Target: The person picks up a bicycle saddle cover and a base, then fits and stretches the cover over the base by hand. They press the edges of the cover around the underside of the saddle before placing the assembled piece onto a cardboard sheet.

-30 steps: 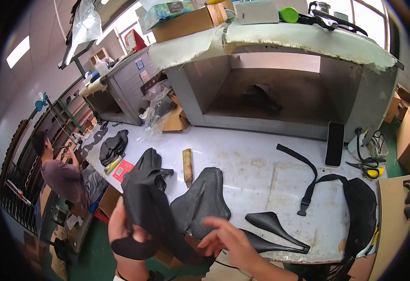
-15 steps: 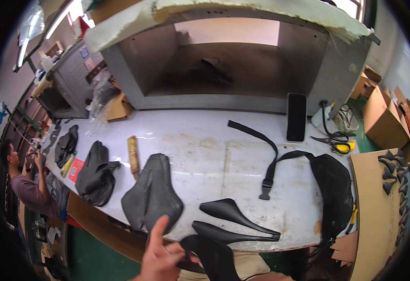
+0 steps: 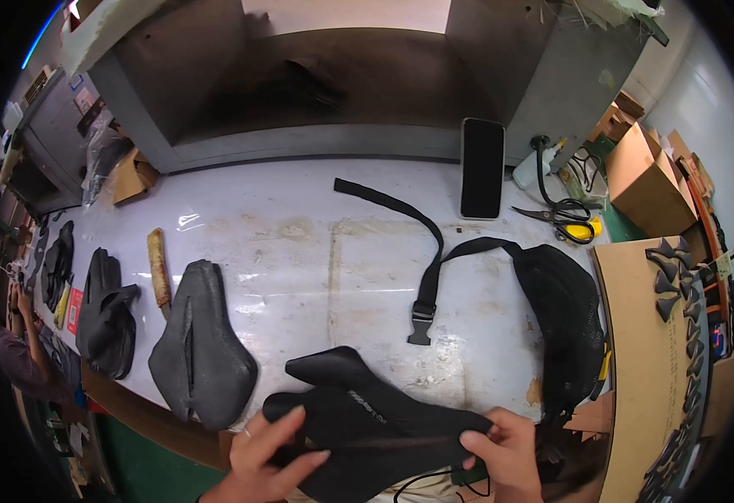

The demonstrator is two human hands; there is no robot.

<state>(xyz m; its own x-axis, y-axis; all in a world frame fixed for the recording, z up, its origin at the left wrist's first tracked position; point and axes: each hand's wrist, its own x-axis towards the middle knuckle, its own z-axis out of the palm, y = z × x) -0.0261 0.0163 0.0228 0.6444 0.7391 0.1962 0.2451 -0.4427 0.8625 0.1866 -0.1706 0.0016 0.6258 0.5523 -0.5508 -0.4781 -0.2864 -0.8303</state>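
A black, saddle-shaped cover (image 3: 375,427) with a slit along its middle and pale marking is stretched between my hands at the table's near edge. My right hand (image 3: 505,453) pinches its narrow end, thumb on top. At the wide end my left hand (image 3: 270,453) grips the edge, its thumb and forefinger showing and its other fingers partly hidden. Beneath and beyond the cover, a smooth black piece (image 3: 329,365) lies on the table, mostly hidden by it. Left of my hands rests a dark grey saddle-shaped form (image 3: 203,352) with a groove down the middle.
On the white table (image 3: 291,293) lie a black waist bag (image 3: 564,314) with a buckled strap, a phone (image 3: 482,168), scissors (image 3: 560,220), a worn-handled tool (image 3: 159,268) and a dark cover (image 3: 107,323). A grey metal box (image 3: 300,142) stands behind. Cardboard (image 3: 635,335) holds small black pieces. Someone (image 3: 27,352) works at far left.
My right hand has come into view, holding the cover's narrow end. The cover has spread out flat across the smooth black pieces. My view has tilted down and shifted right.
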